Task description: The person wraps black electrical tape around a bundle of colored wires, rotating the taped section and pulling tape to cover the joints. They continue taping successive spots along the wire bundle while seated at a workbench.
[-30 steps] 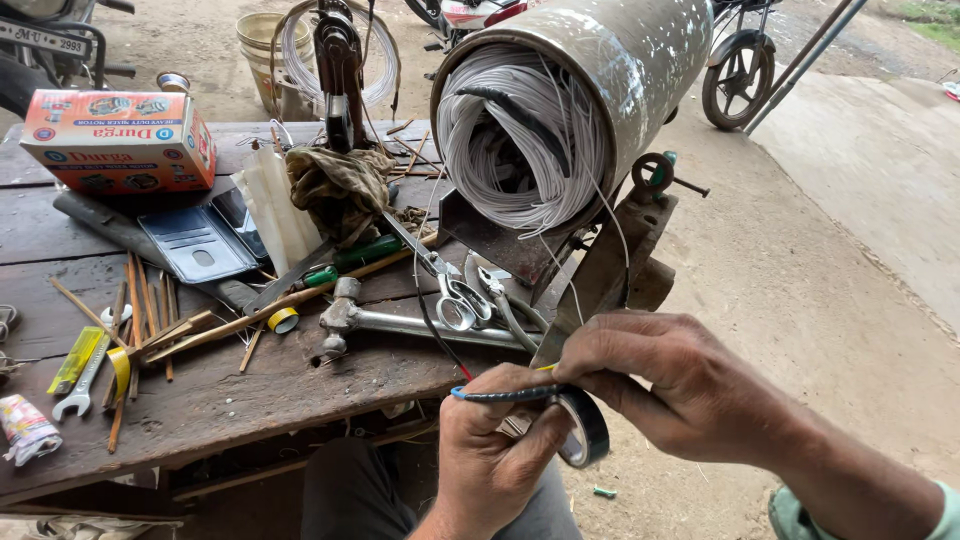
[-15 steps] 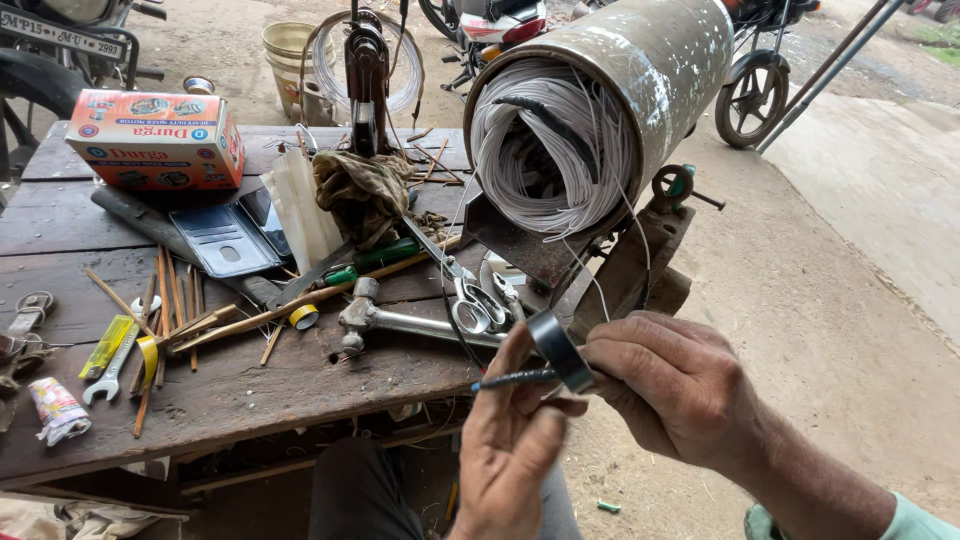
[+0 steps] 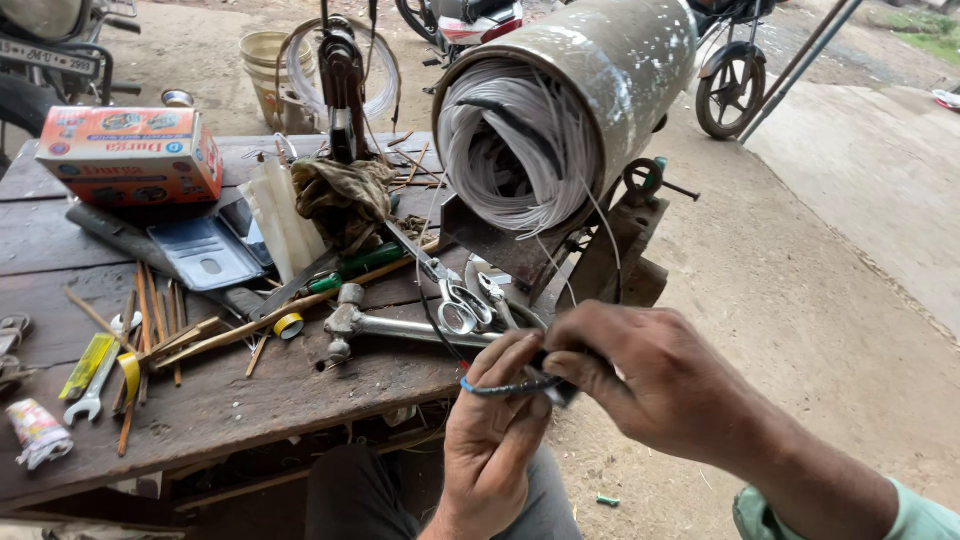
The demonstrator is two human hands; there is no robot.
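My left hand (image 3: pixel 490 440) pinches a thin dark cable (image 3: pixel 500 387) with a blue end, just off the front edge of the wooden workbench (image 3: pixel 240 400). My right hand (image 3: pixel 650 380) closes over the cable's other end and hides a roll of black tape, of which only a dark corner shows. A thin wire runs from my hands up to a large metal drum (image 3: pixel 590 90) stuffed with coiled white wire (image 3: pixel 515 150). Scissors (image 3: pixel 455 300) and a metal hammer (image 3: pixel 390 325) lie on the bench right behind my hands.
The bench also holds an orange and blue carton (image 3: pixel 130 155), a phone in a blue case (image 3: pixel 205 255), a green screwdriver (image 3: pixel 355 265), a yellow tape roll (image 3: pixel 288 325), a spanner (image 3: pixel 95 385) and wooden sticks (image 3: pixel 150 320). Motorbikes (image 3: pixel 735 80) and a bucket (image 3: pixel 265 60) stand behind on the dirt ground.
The black tape roll, visible between my hands earlier, is now covered by my right hand. Both hands have risen closer to the bench edge and closed together on the cable.
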